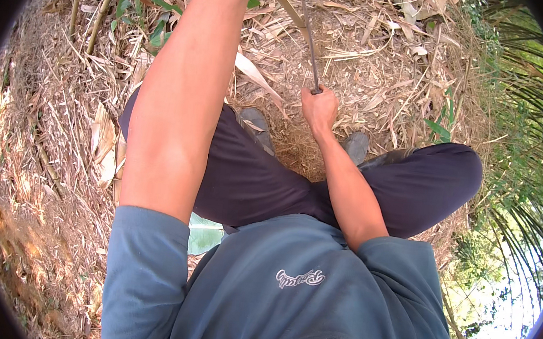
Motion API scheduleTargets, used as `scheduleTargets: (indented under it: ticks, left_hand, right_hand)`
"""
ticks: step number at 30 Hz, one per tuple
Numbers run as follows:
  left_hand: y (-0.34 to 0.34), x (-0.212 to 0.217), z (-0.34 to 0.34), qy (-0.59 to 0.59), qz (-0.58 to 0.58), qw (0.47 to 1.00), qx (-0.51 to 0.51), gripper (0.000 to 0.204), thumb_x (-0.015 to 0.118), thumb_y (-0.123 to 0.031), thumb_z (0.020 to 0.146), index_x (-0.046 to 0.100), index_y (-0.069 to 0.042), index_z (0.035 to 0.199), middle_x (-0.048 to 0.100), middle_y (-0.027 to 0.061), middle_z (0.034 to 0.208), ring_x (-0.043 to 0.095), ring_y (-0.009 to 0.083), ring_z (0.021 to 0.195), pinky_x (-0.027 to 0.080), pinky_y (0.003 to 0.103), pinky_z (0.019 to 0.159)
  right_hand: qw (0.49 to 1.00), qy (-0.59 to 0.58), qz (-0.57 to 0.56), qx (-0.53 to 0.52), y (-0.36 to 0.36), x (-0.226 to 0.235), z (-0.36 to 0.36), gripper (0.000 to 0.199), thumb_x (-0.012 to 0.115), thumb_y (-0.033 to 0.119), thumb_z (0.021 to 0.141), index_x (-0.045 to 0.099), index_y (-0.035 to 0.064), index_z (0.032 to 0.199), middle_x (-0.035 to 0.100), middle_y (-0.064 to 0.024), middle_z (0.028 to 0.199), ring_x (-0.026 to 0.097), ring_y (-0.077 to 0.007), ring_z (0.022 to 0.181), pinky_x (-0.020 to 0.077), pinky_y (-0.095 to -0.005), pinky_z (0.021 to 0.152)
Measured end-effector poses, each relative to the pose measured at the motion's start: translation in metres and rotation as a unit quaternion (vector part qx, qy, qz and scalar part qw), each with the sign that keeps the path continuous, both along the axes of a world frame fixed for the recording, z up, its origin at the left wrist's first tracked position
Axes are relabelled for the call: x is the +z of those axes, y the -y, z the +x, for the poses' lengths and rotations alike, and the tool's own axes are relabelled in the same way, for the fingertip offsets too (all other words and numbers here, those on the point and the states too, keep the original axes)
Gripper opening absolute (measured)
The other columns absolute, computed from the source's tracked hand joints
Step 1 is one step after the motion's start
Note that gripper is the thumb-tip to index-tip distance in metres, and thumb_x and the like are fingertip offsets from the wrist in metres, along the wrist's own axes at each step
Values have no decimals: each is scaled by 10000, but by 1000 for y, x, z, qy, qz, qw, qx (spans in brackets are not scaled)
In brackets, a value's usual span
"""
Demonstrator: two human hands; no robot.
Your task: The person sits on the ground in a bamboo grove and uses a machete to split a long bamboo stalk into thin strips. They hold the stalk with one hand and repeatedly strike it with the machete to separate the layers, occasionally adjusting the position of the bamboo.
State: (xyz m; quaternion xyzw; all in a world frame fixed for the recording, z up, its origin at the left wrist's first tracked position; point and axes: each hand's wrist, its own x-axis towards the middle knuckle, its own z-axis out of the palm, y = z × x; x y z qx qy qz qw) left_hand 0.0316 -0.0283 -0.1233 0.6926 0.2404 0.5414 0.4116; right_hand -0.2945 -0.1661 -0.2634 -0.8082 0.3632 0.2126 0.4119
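My right hand (321,109) is closed round the short dark handle of a long knife (309,42). Its thin blade, seen nearly edge-on, runs up and out past the top edge. Close by on the left, a yellowish bamboo stalk (285,1) slants down from the top edge and crosses behind the blade; whether the two touch I cannot tell. My left arm (181,99) stretches forward over my left thigh and leaves the picture at the top, so my left hand is out of sight.
My bent legs in dark trousers (252,174) spread to both sides, with grey shoes (356,147) on the ground near the right hand. Dry leaves (368,81) and straw litter the ground. Thin stems (102,13) with green leaves rise at the upper left; green foliage (523,125) borders the right.
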Motion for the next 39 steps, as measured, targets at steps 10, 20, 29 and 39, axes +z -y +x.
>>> scheduleTargets:
  ticks: [10,20,29,39]
  left_hand:
    - [-1,-4,5,-21,-7,993,-120,930,274,-803,932,624,47,796,594,247,685,568,403,684,407,542,700]
    - [-9,-12,23,2,-27,993,-114,971,282,-856,895,603,43,720,558,178,618,519,322,637,379,540,669]
    - [-26,-28,50,28,-32,988,-149,945,296,-861,893,507,22,631,493,116,567,454,258,586,367,509,619]
    - [9,0,10,25,-7,986,-165,965,284,-888,866,545,24,688,505,131,571,487,270,584,374,502,625]
  right_hand:
    - [996,-66,-27,-52,6,-29,-31,429,692,321,792,734,-43,1015,713,-288,1024,694,-417,993,535,-472,886]
    - [998,-54,-21,-40,3,-37,-45,422,675,300,785,720,-55,1008,704,-315,963,705,-427,935,545,-486,854]
    - [996,-71,-6,-51,2,-16,-34,401,690,298,795,725,-31,1023,731,-247,971,712,-410,885,555,-465,817]
    - [995,-90,-39,-35,17,-59,-46,448,704,329,780,727,-70,983,712,-307,966,712,-420,923,554,-465,849]
